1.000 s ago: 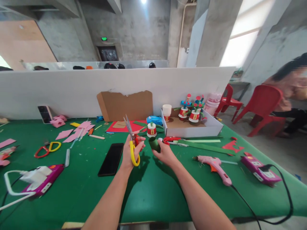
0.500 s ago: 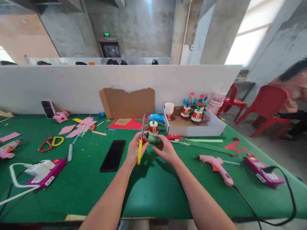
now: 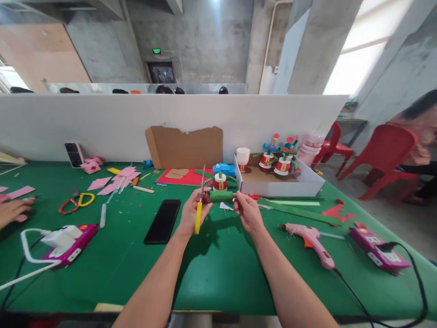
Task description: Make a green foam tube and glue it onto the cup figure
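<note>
Held upright in my left hand are scissors with a yellow handle, blades pointing up. A green paper roll lies level between my two hands. Its left end is beside the scissors and my left fingers; whether those fingers grip it I cannot tell. My right hand is closed in a pinch at the roll's right end. Just behind the roll stands a red and white paper cup figure with coiled green arms. A small white scrap shows below the roll.
A white box holds finished cup figures. A black phone lies left of my hands. To the right are a pink glue gun and a purple power strip with a trailing cable. A co-worker's hand is at far left.
My right hand has gone from open fingers around the roll to a pinch at its right end. More of the roll shows now. A co-worker's hand has appeared at far left.
</note>
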A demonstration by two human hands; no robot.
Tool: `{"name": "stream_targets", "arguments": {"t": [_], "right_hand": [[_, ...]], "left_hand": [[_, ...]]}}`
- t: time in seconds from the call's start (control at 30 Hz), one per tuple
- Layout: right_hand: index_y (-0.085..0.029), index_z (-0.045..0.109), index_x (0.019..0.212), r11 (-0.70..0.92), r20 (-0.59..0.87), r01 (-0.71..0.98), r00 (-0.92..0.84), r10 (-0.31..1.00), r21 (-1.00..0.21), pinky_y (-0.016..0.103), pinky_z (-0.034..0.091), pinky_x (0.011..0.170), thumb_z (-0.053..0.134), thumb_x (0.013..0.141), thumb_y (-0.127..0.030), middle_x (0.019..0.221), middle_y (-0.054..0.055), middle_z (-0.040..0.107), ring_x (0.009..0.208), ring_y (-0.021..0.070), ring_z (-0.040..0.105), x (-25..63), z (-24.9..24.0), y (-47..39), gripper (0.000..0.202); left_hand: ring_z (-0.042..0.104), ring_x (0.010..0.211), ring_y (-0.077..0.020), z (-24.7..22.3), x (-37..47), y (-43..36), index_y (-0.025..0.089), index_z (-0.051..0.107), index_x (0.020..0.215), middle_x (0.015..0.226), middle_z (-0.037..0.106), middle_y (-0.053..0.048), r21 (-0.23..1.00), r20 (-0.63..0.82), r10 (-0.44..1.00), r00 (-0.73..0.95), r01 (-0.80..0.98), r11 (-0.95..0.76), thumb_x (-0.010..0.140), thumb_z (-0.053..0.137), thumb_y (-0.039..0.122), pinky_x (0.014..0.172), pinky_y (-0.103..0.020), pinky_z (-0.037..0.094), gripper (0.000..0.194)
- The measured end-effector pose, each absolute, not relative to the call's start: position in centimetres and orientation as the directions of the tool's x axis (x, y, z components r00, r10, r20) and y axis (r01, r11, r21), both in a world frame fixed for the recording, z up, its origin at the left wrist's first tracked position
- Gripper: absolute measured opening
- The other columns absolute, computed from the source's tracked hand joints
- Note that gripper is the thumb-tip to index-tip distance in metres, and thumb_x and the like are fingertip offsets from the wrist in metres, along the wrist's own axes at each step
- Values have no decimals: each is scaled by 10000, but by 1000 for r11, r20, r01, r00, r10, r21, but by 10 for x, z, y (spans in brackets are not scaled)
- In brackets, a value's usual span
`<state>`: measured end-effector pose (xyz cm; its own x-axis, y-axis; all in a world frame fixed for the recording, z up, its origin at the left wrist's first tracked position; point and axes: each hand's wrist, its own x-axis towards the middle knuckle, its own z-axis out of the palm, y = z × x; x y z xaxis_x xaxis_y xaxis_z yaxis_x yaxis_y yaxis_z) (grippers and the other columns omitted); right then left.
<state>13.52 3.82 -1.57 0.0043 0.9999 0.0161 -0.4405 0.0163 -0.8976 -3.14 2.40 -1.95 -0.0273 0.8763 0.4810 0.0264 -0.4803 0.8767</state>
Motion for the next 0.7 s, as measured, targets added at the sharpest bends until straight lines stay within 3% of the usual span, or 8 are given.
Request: {"name": "stream_targets", "arguments": {"t": [0.1, 0.23, 0.33, 0.47, 0.57, 0.7], "right_hand": [[-174, 538, 571, -57, -14, -405, -108, 994, -912, 182, 231, 345, 703, 587, -608, 357, -47, 491, 327, 50, 361, 134, -17, 35, 465], [-162, 606, 681, -107, -20, -352, -242, 970, -930, 175, 298, 357, 729, 611, -539, 380, -37, 544, 331, 61, 422, 130, -20, 32, 403], [-159, 639, 711, -49, 6, -425, -128, 992, -904, 190, 421, 447, 776, 585, -462, 492, -12, 631, 427, 81, 537, 131, -21, 34, 356], [-172, 663, 716, 61, 40, -505, 52, 998, -861, 245, 516, 580, 795, 556, -463, 573, -6, 674, 535, 117, 621, 137, -19, 42, 358], [-180, 663, 732, 119, 64, -519, 121, 991, -846, 257, 521, 561, 782, 567, -490, 544, -16, 658, 523, 132, 627, 143, -16, 45, 370], [-184, 645, 732, 158, 76, -526, 175, 982, -836, 244, 489, 476, 774, 580, -488, 548, -12, 661, 513, 145, 630, 148, -14, 45, 364]], "left_hand": [[518, 681, -95, -18, -31, 23, 217, 544, 1063, 760, 522, 29, 872, 487, 873, -14, 53, -486, 695, 644, 182, 697, -260, 502, 383], [547, 718, -108, -20, -28, 21, 211, 541, 1079, 790, 548, 11, 881, 470, 882, 33, 53, -471, 713, 638, 206, 704, -263, 504, 379], [562, 704, -108, -23, -28, 21, 209, 519, 1125, 802, 563, 0, 869, 483, 875, 44, 96, -485, 759, 598, 243, 683, -247, 503, 376], [530, 638, -98, -24, -36, 20, 194, 542, 1107, 793, 573, -9, 738, 565, 825, 18, 435, -516, 821, 534, 278, 633, -209, 454, 298], [550, 672, -134, -21, -41, 18, 199, 556, 1102, 836, 607, -35, 593, 536, 827, 170, 622, -512, 856, 488, 320, 647, -235, 443, 283], [590, 704, -177, -19, -39, 15, 209, 525, 1138, 873, 636, -55, 494, 435, 855, 281, 720, -488, 892, 420, 361, 629, -256, 431, 307]]}}
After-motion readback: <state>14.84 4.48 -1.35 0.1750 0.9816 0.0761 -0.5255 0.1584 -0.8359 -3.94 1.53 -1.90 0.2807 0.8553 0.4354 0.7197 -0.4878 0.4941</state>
